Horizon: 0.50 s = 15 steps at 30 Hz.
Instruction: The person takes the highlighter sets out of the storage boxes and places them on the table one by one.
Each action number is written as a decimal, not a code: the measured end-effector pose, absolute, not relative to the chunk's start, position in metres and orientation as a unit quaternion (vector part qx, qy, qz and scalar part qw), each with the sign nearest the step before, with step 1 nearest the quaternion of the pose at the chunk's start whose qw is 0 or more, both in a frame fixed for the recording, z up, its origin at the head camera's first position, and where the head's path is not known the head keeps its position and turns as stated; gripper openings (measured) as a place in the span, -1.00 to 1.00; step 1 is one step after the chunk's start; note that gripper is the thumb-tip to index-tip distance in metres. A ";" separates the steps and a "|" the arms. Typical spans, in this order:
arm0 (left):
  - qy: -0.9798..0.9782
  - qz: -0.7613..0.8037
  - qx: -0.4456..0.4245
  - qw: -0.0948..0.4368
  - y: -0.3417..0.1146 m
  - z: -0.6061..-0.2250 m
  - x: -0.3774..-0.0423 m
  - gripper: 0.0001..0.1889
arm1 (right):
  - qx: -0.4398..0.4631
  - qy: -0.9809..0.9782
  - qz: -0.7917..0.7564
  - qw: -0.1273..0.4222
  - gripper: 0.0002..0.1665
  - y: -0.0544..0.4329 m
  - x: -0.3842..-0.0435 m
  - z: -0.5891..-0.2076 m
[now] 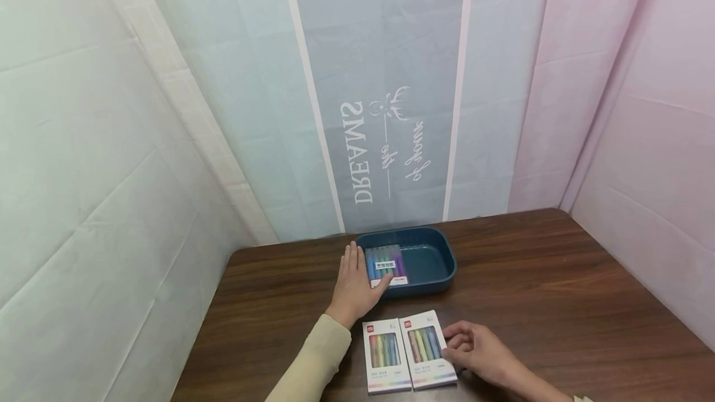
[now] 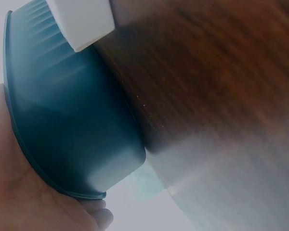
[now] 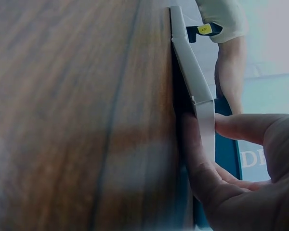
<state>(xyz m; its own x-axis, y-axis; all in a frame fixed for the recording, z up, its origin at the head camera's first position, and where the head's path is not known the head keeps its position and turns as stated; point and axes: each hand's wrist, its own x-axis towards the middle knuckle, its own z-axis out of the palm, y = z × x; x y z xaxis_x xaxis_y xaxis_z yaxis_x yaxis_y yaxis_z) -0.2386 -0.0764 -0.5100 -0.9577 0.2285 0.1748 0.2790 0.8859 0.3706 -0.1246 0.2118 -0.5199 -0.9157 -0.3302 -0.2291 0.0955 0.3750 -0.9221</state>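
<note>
In the head view, my left hand (image 1: 355, 281) lies over the left rim of a dark teal tray (image 1: 429, 265), its fingers straight. The thumb reaches over a clear pack of coloured pens (image 1: 385, 263) inside the tray's left part. Nearer me, two white window boxes of coloured pens lie side by side: a left box (image 1: 386, 355) and a right box (image 1: 428, 349). My right hand (image 1: 475, 349) pinches the right box's edge. The right wrist view has the thumb above this white box (image 3: 195, 72) and a finger beneath, its near edge raised off the table.
The brown wooden table (image 1: 536, 303) ends at a pale fabric curtain (image 1: 385, 48) with white lettering. Similar fabric walls stand at the left (image 1: 84, 172) and right (image 1: 653, 172). The tray stands close to the table's back edge.
</note>
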 end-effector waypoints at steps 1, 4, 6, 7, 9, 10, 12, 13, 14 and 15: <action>-0.969 -0.201 -0.131 0.065 -0.076 -0.510 -0.239 0.12 | -0.075 0.808 -0.553 0.189 -0.54 0.212 -0.124 -0.520; -0.969 -0.201 -0.131 0.065 -0.076 -0.511 -0.239 0.12 | -0.084 0.815 -0.545 0.177 -0.54 0.211 -0.124 -0.519; -0.968 -0.203 -0.131 0.066 -0.076 -0.511 -0.239 0.12 | -0.087 0.819 -0.540 0.170 -0.54 0.210 -0.123 -0.519; -0.968 -0.203 -0.132 0.066 -0.076 -0.511 -0.239 0.12 | -0.087 0.822 -0.538 0.167 -0.54 0.210 -0.122 -0.519; -0.968 -0.204 -0.131 0.065 -0.076 -0.512 -0.239 0.12 | -0.084 0.826 -0.534 0.162 -0.54 0.208 -0.122 -0.519; -0.968 -0.205 -0.131 0.065 -0.076 -0.512 -0.239 0.12 | -0.083 0.828 -0.532 0.160 -0.54 0.208 -0.122 -0.519; -0.968 -0.205 -0.131 0.065 -0.076 -0.512 -0.239 0.12 | -0.081 0.831 -0.528 0.157 -0.53 0.207 -0.121 -0.518; -0.968 -0.203 -0.131 0.064 -0.076 -0.512 -0.239 0.12 | -0.081 0.832 -0.527 0.155 -0.53 0.207 -0.121 -0.518; -0.969 -0.202 -0.130 0.063 -0.076 -0.512 -0.240 0.12 | -0.082 0.833 -0.526 0.152 -0.53 0.206 -0.121 -0.518; -0.969 -0.201 -0.130 0.063 -0.076 -0.512 -0.240 0.12 | -0.082 0.834 -0.525 0.150 -0.53 0.206 -0.120 -0.518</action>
